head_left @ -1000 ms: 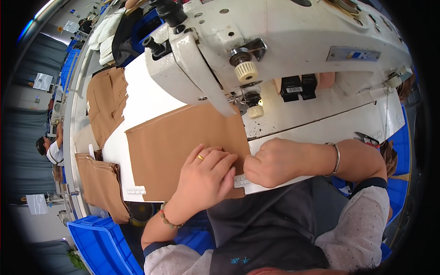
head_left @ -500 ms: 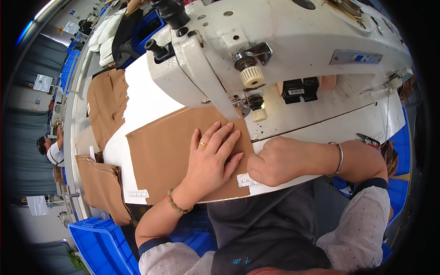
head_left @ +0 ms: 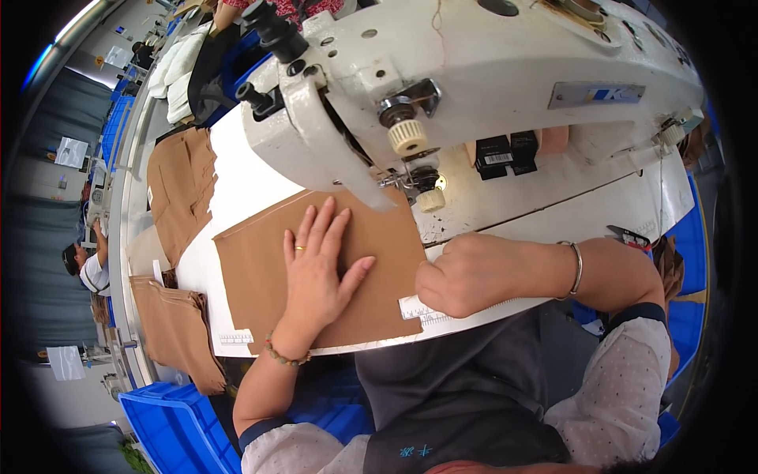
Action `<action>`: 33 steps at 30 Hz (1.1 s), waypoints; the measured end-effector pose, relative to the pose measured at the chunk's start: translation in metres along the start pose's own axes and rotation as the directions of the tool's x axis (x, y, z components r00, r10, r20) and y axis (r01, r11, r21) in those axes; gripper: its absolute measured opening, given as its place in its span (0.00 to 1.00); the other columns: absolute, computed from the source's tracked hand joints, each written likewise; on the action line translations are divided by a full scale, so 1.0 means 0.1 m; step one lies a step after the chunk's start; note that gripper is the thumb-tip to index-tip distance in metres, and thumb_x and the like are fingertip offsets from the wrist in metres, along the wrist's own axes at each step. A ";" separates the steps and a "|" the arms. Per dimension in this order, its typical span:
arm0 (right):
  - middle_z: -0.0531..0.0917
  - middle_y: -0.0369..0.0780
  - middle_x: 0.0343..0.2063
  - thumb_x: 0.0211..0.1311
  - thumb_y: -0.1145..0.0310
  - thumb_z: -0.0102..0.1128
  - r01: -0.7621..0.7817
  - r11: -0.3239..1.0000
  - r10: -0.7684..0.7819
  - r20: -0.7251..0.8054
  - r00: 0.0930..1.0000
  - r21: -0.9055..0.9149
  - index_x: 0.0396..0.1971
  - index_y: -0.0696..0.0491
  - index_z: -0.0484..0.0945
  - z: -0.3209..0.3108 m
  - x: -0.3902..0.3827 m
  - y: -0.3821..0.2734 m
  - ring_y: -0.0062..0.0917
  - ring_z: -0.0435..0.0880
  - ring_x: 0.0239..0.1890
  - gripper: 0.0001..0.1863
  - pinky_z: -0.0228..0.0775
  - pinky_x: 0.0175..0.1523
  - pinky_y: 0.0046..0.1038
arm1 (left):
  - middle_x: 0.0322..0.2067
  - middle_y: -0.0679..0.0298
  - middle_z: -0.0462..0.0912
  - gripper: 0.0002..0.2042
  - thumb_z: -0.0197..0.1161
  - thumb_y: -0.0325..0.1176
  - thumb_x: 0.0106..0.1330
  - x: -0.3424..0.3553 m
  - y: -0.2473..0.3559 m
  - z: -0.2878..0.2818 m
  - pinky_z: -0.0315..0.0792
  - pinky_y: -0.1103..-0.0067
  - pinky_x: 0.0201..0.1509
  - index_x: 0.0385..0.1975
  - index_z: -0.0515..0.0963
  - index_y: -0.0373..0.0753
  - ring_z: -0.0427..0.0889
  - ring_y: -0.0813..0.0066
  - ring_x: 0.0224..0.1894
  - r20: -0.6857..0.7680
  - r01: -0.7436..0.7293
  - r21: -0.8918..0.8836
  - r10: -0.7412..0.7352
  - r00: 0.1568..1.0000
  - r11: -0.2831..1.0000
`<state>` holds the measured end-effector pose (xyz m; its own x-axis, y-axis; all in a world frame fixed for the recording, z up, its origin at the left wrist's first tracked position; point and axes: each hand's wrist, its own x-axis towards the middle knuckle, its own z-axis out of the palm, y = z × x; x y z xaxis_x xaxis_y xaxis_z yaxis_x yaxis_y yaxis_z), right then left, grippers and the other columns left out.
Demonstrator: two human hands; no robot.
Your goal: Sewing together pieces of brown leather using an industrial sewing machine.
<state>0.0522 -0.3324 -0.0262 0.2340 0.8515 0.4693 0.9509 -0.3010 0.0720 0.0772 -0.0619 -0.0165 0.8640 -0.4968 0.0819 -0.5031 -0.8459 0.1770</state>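
Observation:
A piece of brown fabric (head_left: 257, 272) lies flat on the white sewing table, its upper right part under the head of a white sewing machine (head_left: 489, 63). My left hand (head_left: 316, 272) rests palm down on it with fingers stretched and thumb spread. At the fabric's right edge, my right hand (head_left: 466, 276) is closed, knuckles up; whatever its curled fingertips hold is hidden. A white strip with ruler marks (head_left: 418, 310) shows just below that hand, partly beside the fabric.
Folded brown fabric pieces (head_left: 170, 324) lie at the left, with more brown cloth (head_left: 178, 182) behind. Small scissors or snips (head_left: 629, 237) lie at the right. Blue crates (head_left: 178, 423) stand below the table. A black box (head_left: 505, 154) sits under the machine arm.
My left hand has slid left across the fabric, away from the machine's needle area, and its fingers point more upward. My right hand stays closed at the fabric's edge. The view has shifted slightly.

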 end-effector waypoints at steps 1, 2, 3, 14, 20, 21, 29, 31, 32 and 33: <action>0.67 0.34 0.19 0.44 0.69 0.61 0.005 1.000 -0.005 0.015 1.000 -0.009 0.17 0.52 0.70 -0.02 0.01 -0.01 0.17 0.73 0.15 0.08 0.65 0.18 0.23 | 0.74 0.56 0.62 0.35 0.63 0.55 0.67 -0.01 -0.08 -0.01 0.47 0.44 0.74 0.69 0.68 0.40 0.57 0.48 0.76 -0.004 -0.008 -0.003 0.008 1.000 1.000; 0.67 0.34 0.19 0.44 0.69 0.60 0.010 1.000 -0.009 0.032 0.999 -0.019 0.18 0.52 0.70 -0.04 0.02 -0.03 0.17 0.73 0.15 0.07 0.65 0.18 0.23 | 0.73 0.56 0.63 0.35 0.63 0.55 0.67 -0.02 -0.15 -0.02 0.47 0.45 0.75 0.69 0.68 0.40 0.57 0.48 0.76 -0.017 -0.039 -0.037 0.038 0.999 0.999; 0.67 0.34 0.19 0.44 0.69 0.60 0.009 1.000 -0.008 0.038 0.999 -0.029 0.18 0.52 0.70 -0.05 0.01 -0.04 0.17 0.73 0.15 0.07 0.65 0.18 0.23 | 0.73 0.56 0.63 0.35 0.64 0.55 0.67 -0.01 -0.21 -0.02 0.48 0.47 0.75 0.69 0.68 0.40 0.58 0.48 0.76 -0.034 -0.070 -0.071 0.067 0.997 0.995; 0.86 0.37 0.36 0.55 0.71 0.61 -0.598 0.667 0.552 -0.244 0.797 -0.444 0.33 0.56 0.81 -0.42 -0.64 0.38 0.24 0.84 0.25 0.07 0.77 0.29 0.27 | 0.56 0.59 0.81 0.20 0.71 0.40 0.64 -0.06 0.23 -0.29 0.67 0.59 0.66 0.53 0.81 0.39 0.76 0.54 0.63 -0.221 -0.206 -0.101 0.180 0.959 0.973; 0.87 0.34 0.38 0.55 0.70 0.63 -0.568 0.770 0.503 -0.272 0.821 -0.290 0.33 0.53 0.82 -0.53 -0.66 0.44 0.25 0.86 0.28 0.07 0.77 0.31 0.27 | 0.46 0.57 0.86 0.19 0.70 0.39 0.67 0.12 0.57 -0.37 0.79 0.75 0.45 0.53 0.81 0.35 0.85 0.69 0.48 0.088 -0.061 -0.642 0.152 0.984 0.765; 0.87 0.34 0.38 0.55 0.70 0.63 -0.566 0.769 0.500 -0.272 0.822 -0.297 0.33 0.53 0.82 -0.53 -0.63 0.42 0.25 0.86 0.28 0.07 0.77 0.31 0.27 | 0.45 0.58 0.87 0.18 0.67 0.39 0.70 0.18 0.58 -0.34 0.80 0.77 0.44 0.53 0.80 0.34 0.85 0.72 0.44 0.239 0.128 -0.803 0.118 0.964 0.582; 0.86 0.36 0.37 0.53 0.64 0.71 -0.394 0.907 0.377 -0.131 0.917 -0.149 0.32 0.48 0.84 -0.41 -0.13 -0.38 0.20 0.84 0.27 0.08 0.73 0.28 0.28 | 0.38 0.65 0.86 0.13 0.59 0.36 0.77 0.48 0.58 0.07 0.81 0.83 0.43 0.50 0.81 0.33 0.84 0.83 0.36 0.501 0.504 -0.862 0.220 0.837 0.043; 0.85 0.35 0.35 0.55 0.65 0.69 -0.459 0.885 0.449 -0.130 0.884 -0.071 0.32 0.48 0.84 -0.43 -0.12 -0.40 0.22 0.84 0.26 0.07 0.73 0.28 0.30 | 0.36 0.68 0.86 0.11 0.58 0.34 0.77 0.44 0.60 0.07 0.79 0.87 0.40 0.47 0.81 0.34 0.83 0.86 0.35 0.462 0.456 -0.887 0.141 0.875 0.078; 0.84 0.35 0.33 0.57 0.65 0.68 -0.518 0.856 0.514 -0.127 0.848 0.008 0.32 0.49 0.83 -0.44 -0.11 -0.41 0.25 0.84 0.26 0.06 0.73 0.28 0.32 | 0.36 0.68 0.86 0.11 0.58 0.34 0.77 0.44 0.57 0.09 0.79 0.87 0.40 0.47 0.81 0.34 0.83 0.86 0.35 0.463 0.457 -0.887 0.144 0.875 0.073; 0.84 0.35 0.33 0.57 0.65 0.68 -0.518 0.855 0.515 -0.122 0.849 0.006 0.32 0.49 0.83 -0.45 -0.15 -0.37 0.25 0.84 0.26 0.06 0.73 0.28 0.32 | 0.36 0.69 0.85 0.10 0.57 0.33 0.77 0.45 0.51 0.10 0.78 0.87 0.38 0.46 0.81 0.34 0.83 0.86 0.35 0.442 0.426 -0.893 0.106 0.891 0.143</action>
<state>0.0045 -0.3533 0.0034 0.6635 0.5154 0.5423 0.6932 -0.6962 -0.1864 0.0896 -0.1295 -0.0138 0.7080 -0.6180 -0.3418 0.3132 -0.1590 0.9363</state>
